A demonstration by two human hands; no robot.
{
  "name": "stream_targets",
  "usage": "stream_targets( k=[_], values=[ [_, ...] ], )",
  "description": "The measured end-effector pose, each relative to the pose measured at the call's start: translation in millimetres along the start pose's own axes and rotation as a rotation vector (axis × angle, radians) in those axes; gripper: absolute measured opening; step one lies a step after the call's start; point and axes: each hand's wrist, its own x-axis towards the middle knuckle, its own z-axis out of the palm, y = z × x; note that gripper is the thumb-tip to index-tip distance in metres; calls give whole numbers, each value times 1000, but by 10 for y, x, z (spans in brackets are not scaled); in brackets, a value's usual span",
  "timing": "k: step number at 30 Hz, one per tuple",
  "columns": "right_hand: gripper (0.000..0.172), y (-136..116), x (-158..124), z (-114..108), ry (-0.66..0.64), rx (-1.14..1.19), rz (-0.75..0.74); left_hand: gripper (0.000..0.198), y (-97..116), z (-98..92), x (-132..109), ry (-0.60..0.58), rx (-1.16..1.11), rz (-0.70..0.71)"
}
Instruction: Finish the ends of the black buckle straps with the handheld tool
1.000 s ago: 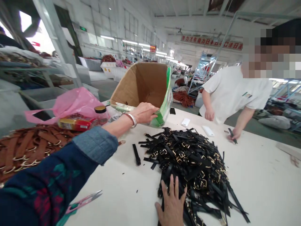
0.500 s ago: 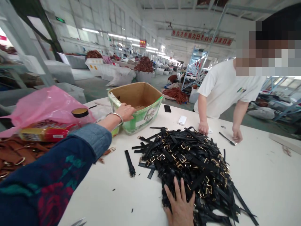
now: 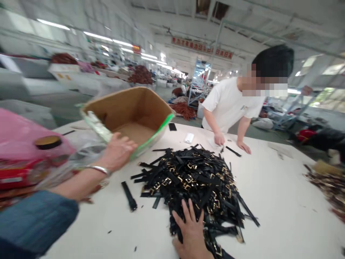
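My left hand (image 3: 118,153) is closed over the near rim of a cardboard box (image 3: 129,118) wrapped in clear and green plastic. The box is tilted toward me, and its bare brown inside shows. With fingers spread, my right hand (image 3: 191,230) lies flat on the near edge of a heap of black buckle straps (image 3: 188,180) with gold-coloured buckles. One loose black strap (image 3: 129,196) lies on the table left of the heap.
Across the white table (image 3: 272,194) a co-worker in a white shirt (image 3: 229,104) handles a small piece. A white object (image 3: 189,138) and a black phone-like slab (image 3: 172,126) lie behind the heap. Pink plastic (image 3: 27,133) is at left; gold-coloured pieces (image 3: 326,187) are at right.
The box has come nearer and tipped toward me with my left hand on its rim. My right hand stays on the heap. The view has turned right; the co-worker's hands have shifted.
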Motion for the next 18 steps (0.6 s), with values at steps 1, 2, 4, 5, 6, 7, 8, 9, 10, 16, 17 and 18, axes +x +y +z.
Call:
stream_targets(
  k=[1,2,4,5,6,7,8,9,10,16,17,18],
  values=[
    [71,11,-28,-1,1,0,40,33,140,-23,-89,-3,44,56],
    [71,23,-52,0,12,12,81,34,265,-37,-178,-3,87,92],
    [71,19,-101,-24,66,107,129,34,466,-65,-369,-5,149,138],
    [74,-9,-129,-57,99,203,120,34,549,-88,-472,0,171,152],
    [79,-59,-160,-108,131,338,97,33,625,-118,-580,17,188,174],
    [87,-136,-192,-176,151,517,67,32,701,-152,-689,40,198,204],
    [96,-239,-220,-257,163,736,44,31,778,-187,-795,67,197,240],
    [104,-364,-242,-347,171,976,34,29,860,-216,-898,99,185,281],
    [108,-505,-255,-441,177,1216,40,27,946,-235,-994,128,165,320],
    [74,-1168,-152,-756,316,1975,282,21,1473,-179,-1467,192,58,359],
    [70,-1193,-138,-727,371,2007,343,21,1539,-188,-1530,180,38,344],
    [68,-1197,-134,-675,425,2017,388,21,1595,-223,-1584,156,1,325]
  ],
)
